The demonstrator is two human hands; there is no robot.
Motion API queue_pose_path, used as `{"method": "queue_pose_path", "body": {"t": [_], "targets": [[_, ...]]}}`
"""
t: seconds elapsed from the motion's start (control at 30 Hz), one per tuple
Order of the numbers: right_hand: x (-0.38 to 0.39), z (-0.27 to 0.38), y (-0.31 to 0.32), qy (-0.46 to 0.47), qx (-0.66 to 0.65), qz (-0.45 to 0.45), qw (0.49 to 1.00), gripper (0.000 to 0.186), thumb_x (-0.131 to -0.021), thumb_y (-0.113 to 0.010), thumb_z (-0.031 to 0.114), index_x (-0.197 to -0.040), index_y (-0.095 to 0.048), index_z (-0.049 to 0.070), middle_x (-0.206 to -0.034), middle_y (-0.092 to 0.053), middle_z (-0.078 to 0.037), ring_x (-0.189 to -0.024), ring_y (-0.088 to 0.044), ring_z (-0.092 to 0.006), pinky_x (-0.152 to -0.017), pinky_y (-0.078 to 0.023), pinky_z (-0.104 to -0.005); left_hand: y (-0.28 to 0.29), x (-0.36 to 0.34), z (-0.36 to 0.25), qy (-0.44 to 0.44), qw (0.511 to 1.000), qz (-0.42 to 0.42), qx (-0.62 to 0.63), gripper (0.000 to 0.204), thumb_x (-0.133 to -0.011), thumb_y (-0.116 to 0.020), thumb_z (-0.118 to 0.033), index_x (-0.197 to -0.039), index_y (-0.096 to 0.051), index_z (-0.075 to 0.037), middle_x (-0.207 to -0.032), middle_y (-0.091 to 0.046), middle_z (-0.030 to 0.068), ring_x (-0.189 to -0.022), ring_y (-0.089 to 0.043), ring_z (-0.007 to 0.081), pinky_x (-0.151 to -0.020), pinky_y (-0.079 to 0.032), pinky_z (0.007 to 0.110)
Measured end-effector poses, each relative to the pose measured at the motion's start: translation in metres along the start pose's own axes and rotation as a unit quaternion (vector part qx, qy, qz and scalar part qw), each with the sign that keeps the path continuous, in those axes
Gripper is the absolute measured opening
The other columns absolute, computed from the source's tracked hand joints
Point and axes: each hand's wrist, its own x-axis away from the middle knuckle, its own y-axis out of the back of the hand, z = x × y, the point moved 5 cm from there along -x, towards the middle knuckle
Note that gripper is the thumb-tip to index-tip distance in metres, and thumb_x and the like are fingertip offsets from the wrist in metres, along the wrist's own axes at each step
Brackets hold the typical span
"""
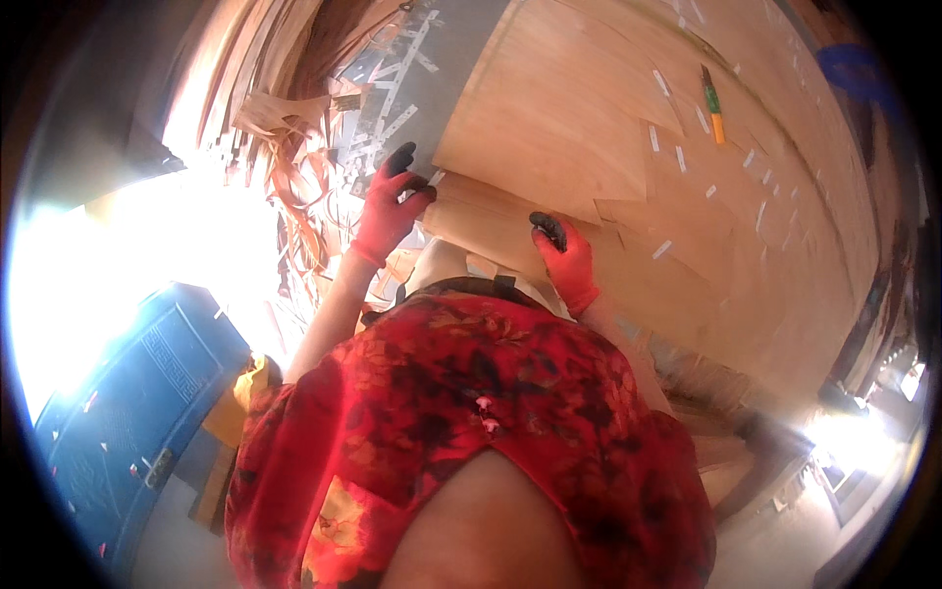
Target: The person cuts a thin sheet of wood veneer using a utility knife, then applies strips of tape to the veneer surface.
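My left hand [390, 211], in a red glove with black fingertips, is just above the near left corner of a wood veneer sheet [549, 118]. Its forefinger and thumb are apart. A small white tape piece [437, 179] shows by the thumb tip; whether it sticks to the glove I cannot tell. My right hand [566, 260], gloved the same way, is closed with its fingers curled at the near edge of the veneer. What it may hold is hidden. Between the hands runs a narrower veneer strip [491, 211], bordering the larger sheet.
A knife [713, 108] with a green and orange handle lies on the veneer to the right, among scattered white tape pieces [655, 137]. Torn veneer scraps [309, 211] heap up at the left. A blue plastic box-like thing [147, 393] stands low on the left.
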Motion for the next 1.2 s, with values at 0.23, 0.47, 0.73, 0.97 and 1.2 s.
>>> {"method": "queue_pose_path", "body": {"t": [0.23,0.47,0.73,0.97,1.2], "targets": [[0.014,-0.020,-0.003,-0.171,-0.436,-0.077,0.880,0.023,-0.098,-0.064,0.013,-0.120,-0.069,0.009,-0.114,-0.072,-0.005,-0.096,-0.071,-0.0184,-0.075,-0.053,-0.0273,-0.028,-0.014,-0.006,-0.012,0.998,0.051,-0.040,0.021,-0.081,-0.073,-0.020,-0.097,-0.075,-0.007,-0.148,-0.049,0.0203,-0.132,-0.049,0.0373,-0.110,-0.040,0.041],[0.022,-0.037,0.014,-0.186,-0.461,-0.114,0.860,0.025,-0.097,-0.064,0.012,-0.121,-0.068,0.009,-0.112,-0.073,-0.004,-0.094,-0.071,-0.0175,-0.073,-0.051,-0.0263,-0.035,-0.020,-0.006,0.011,0.997,0.078,-0.021,0.026,-0.084,-0.072,-0.021,-0.101,-0.074,-0.002,-0.142,-0.055,0.0166,-0.131,-0.051,0.0329,-0.109,-0.041,0.039],[-0.005,0.019,0.086,-0.026,-0.123,-0.221,0.967,0.026,-0.096,-0.065,0.011,-0.122,-0.066,0.006,-0.100,-0.073,-0.001,-0.078,-0.069,-0.0096,-0.061,-0.046,-0.0242,-0.033,-0.020,-0.006,0.017,0.996,0.080,-0.045,0.026,-0.084,-0.072,-0.020,-0.098,-0.072,0.002,-0.142,-0.056,0.0134,-0.128,-0.052,0.0317,-0.105,-0.043,0.038],[-0.127,0.119,0.101,0.338,0.383,-0.253,0.822,0.047,-0.095,-0.063,0.030,-0.139,-0.056,0.015,-0.148,-0.049,-0.014,-0.136,-0.040,-0.0418,-0.113,-0.031,-0.0535,-0.033,-0.022,-0.006,0.009,0.996,0.063,-0.056,0.027,-0.083,-0.073,-0.019,-0.098,-0.071,0.003,-0.139,-0.058,0.0124,-0.125,-0.054,0.0320,-0.103,-0.045,0.038],[-0.192,0.072,0.068,0.261,0.508,-0.179,0.801,0.060,-0.094,-0.058,0.051,-0.148,-0.048,0.026,-0.156,-0.038,-0.013,-0.143,-0.028,-0.0457,-0.117,-0.016,-0.0623,-0.037,-0.028,-0.006,0.010,0.996,0.046,-0.073,0.025,-0.082,-0.073,-0.020,-0.094,-0.072,0.002,-0.131,-0.060,0.0173,-0.121,-0.054,0.0359,-0.103,-0.044,0.040]]}}
